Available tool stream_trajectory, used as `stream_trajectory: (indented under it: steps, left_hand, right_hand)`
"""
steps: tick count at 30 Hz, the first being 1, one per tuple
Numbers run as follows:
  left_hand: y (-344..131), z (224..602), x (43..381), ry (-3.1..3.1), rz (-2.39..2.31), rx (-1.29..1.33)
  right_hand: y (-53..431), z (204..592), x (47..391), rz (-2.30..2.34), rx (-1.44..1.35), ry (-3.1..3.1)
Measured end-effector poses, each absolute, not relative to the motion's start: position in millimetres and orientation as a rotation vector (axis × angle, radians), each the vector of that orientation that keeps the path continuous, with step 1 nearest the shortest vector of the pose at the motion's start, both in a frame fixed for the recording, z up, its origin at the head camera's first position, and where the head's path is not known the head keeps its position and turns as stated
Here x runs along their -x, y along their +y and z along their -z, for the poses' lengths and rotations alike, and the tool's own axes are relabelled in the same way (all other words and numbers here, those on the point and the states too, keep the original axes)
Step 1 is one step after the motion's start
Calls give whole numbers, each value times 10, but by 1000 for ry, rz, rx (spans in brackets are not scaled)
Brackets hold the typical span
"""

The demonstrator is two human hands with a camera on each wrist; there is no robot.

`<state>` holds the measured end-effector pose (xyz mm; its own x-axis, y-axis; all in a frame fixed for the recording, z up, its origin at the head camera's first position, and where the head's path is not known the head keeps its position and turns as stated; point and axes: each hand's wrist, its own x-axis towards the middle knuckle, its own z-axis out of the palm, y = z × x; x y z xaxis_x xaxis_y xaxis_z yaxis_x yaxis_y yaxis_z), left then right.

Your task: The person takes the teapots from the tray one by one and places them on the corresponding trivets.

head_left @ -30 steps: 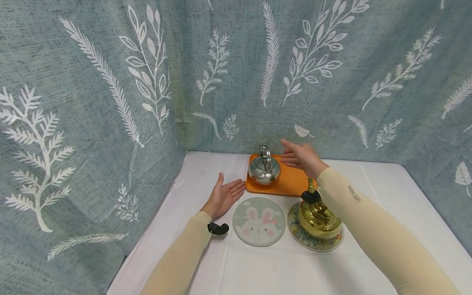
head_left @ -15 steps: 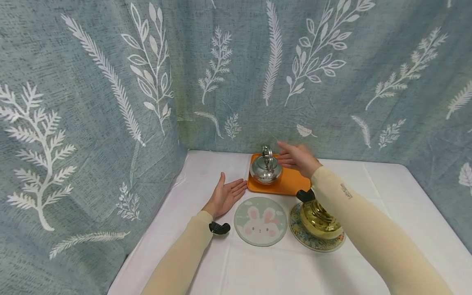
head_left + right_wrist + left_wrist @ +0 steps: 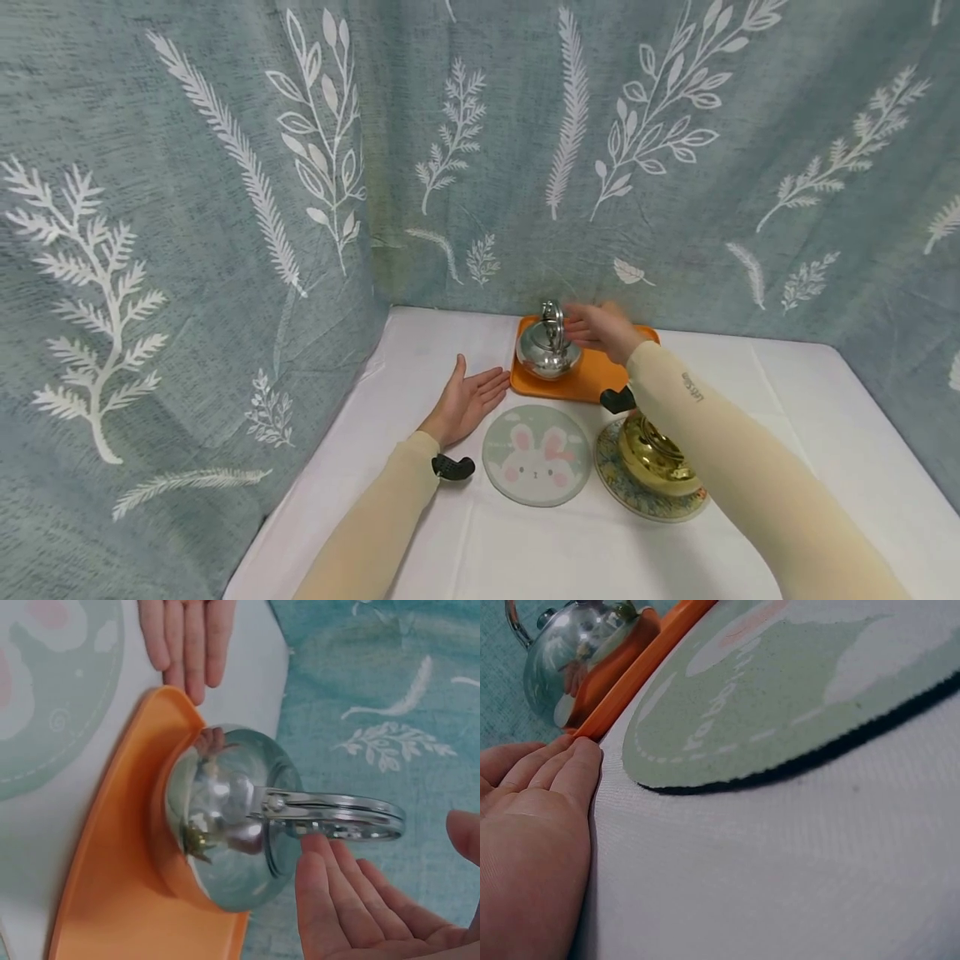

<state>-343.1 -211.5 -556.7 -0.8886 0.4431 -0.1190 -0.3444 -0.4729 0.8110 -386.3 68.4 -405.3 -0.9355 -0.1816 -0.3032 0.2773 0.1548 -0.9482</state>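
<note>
A shiny silver kettle (image 3: 546, 358) stands on the left part of an orange tray (image 3: 603, 375). Its looped metal handle (image 3: 337, 807) rises upright over the lid. My right hand (image 3: 604, 330) is beside this handle, its fingers extended and their tips right at the loop in the right wrist view; the thumb is held apart. Palm up, my left hand (image 3: 468, 403) lies on the white cloth with straight fingers, the fingertips at the tray's left front corner. Nothing is in either palm.
In front of the tray lies a round green rabbit mat (image 3: 534, 492). To its right, a gold kettle (image 3: 654, 463) sits on a round patterned mat (image 3: 621, 485), partly hidden under my right forearm. A leaf-print curtain (image 3: 480, 167) hangs behind the table and along its sides.
My right hand has moved left, closing the gap to the silver kettle's handle. The left hand keeps its place by the tray, and the head view has shifted slightly.
</note>
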Motion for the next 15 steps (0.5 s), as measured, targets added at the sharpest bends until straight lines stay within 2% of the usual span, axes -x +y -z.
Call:
stream_trajectory:
  steps: [15]
  left_hand:
    - [-2120, 5559, 3416, 1248, -2359, -155]
  right_hand:
    - [537, 4175, 3971, 1788, -97, 2129]
